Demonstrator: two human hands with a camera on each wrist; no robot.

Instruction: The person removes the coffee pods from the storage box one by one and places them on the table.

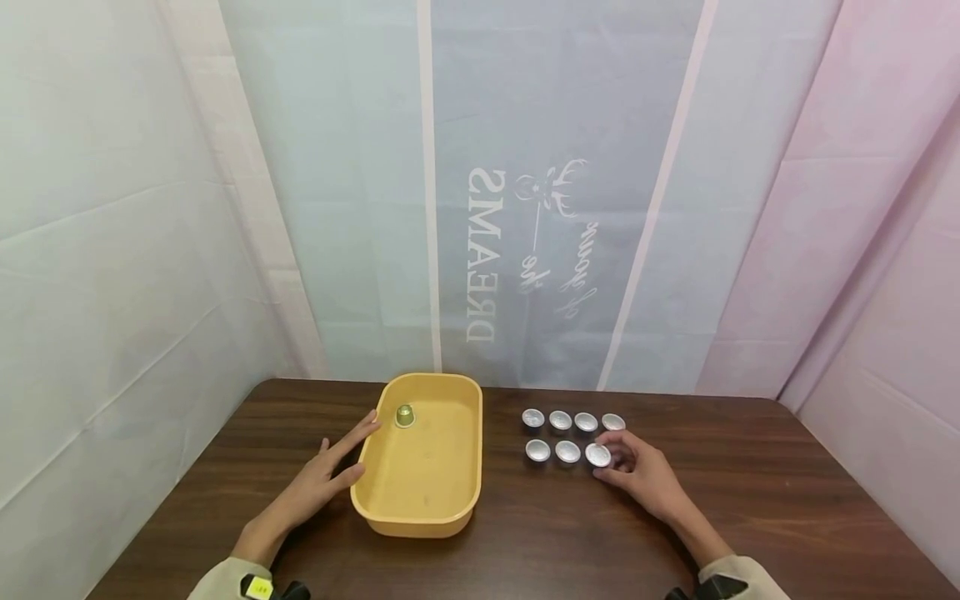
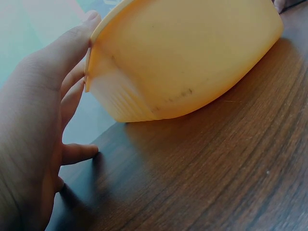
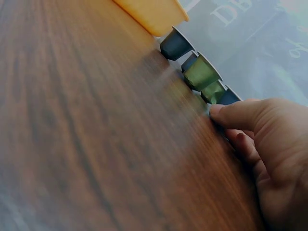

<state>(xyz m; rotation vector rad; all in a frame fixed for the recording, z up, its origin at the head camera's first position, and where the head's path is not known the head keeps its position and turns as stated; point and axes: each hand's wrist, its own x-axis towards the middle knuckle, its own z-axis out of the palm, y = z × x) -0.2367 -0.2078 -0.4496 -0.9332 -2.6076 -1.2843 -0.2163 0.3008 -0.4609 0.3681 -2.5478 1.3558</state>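
My left hand [image 1: 318, 483] rests its straight fingers against the left rim of a yellow plastic tub [image 1: 420, 528]. Inside the tub, toward its far left corner, one green coffee capsule [image 1: 405, 415] stands lid down. My right hand [image 1: 645, 475] pinches a coffee capsule [image 1: 597, 455] between thumb and fingers at the right end of the front row, its silver lid facing up. Beside it in that row are two more capsules, one with a green body [image 3: 201, 73] and one with a dark body [image 3: 175, 46]. The held capsule is hidden by my fingers in the right wrist view.
Behind the front row runs a back row of several lid-up capsules [image 1: 559, 420], its right end close to my right fingers. All stand on a dark wooden table [image 1: 540, 542]. A printed cloth [image 1: 517, 100] hangs along the table's far edge, with pale cloths at both sides.
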